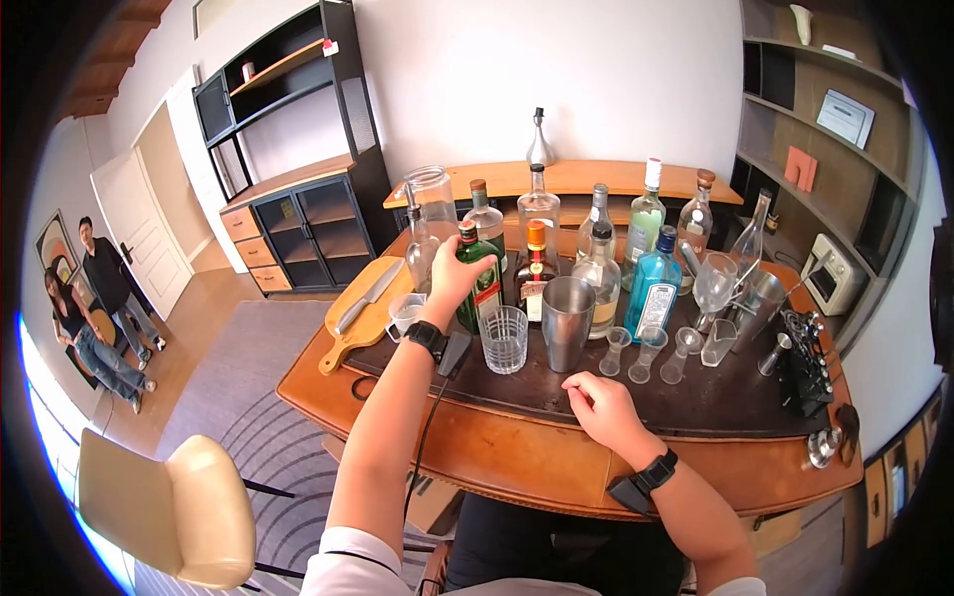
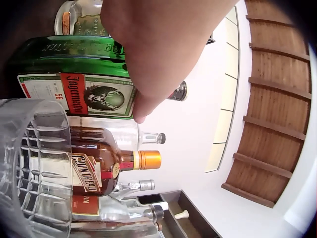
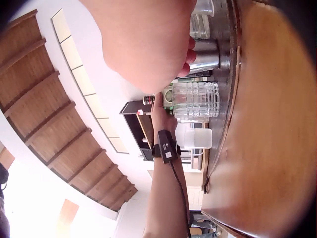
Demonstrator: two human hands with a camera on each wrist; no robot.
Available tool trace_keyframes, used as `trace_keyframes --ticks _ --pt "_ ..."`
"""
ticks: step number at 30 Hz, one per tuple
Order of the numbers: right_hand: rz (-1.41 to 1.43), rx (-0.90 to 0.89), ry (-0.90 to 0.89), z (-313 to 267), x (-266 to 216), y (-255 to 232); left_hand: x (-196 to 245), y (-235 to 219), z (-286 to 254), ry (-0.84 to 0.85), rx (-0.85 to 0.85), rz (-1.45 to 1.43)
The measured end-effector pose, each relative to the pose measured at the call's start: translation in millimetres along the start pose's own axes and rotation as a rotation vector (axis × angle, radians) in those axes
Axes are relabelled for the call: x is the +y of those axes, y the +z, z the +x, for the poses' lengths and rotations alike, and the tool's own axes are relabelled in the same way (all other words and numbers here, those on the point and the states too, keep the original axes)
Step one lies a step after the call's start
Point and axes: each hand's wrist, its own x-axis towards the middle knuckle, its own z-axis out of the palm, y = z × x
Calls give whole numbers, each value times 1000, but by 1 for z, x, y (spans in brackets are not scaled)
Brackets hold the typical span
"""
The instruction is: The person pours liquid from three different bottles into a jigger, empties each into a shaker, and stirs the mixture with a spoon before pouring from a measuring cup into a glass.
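My left hand grips the upper part of a green bottle that stands upright behind a cut-glass tumbler. In the left wrist view the hand covers the shoulder of the green bottle, and its label with a stag shows. The bottle with the orange cap is just to the right. My right hand rests at the front of the dark mat, fingers curled and holding nothing, just in front of a metal shaker tin. In the right wrist view the tumbler stands beyond it.
A knife lies on a wooden board at the left. Several bottles, including a blue one, stand behind small measuring glasses. A second tin and metal tools are at the right. Two people stand far left.
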Motion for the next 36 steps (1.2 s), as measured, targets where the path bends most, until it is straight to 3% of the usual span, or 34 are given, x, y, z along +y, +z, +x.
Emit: trace_keyframes --ticks 2,3,7,10,17,23,27,34,36 --pt "48 -2 21 3 -10 2 1 0 -3 45 34 54" --pt "67 -2 -39 9 -22 1 4 -2 -2 -3 -20 32" --pt "-55 -31 -293 65 -61 -4 9 -1 -7 31 36 -7" --pt "-41 -54 -222 143 -77 2 4 0 -6 72 48 21" --pt "-351 -71 -94 281 -49 58 -3 6 -5 113 80 19" --pt "-606 -116 -17 313 -47 84 3 3 -8 129 89 6" --pt "-597 -192 57 320 -40 91 5 0 -9 118 89 7" --pt "-594 -207 -2 321 -37 88 5 -1 -7 136 81 16" --pt "-642 -81 -56 313 -45 89 -6 5 -5 150 75 29"
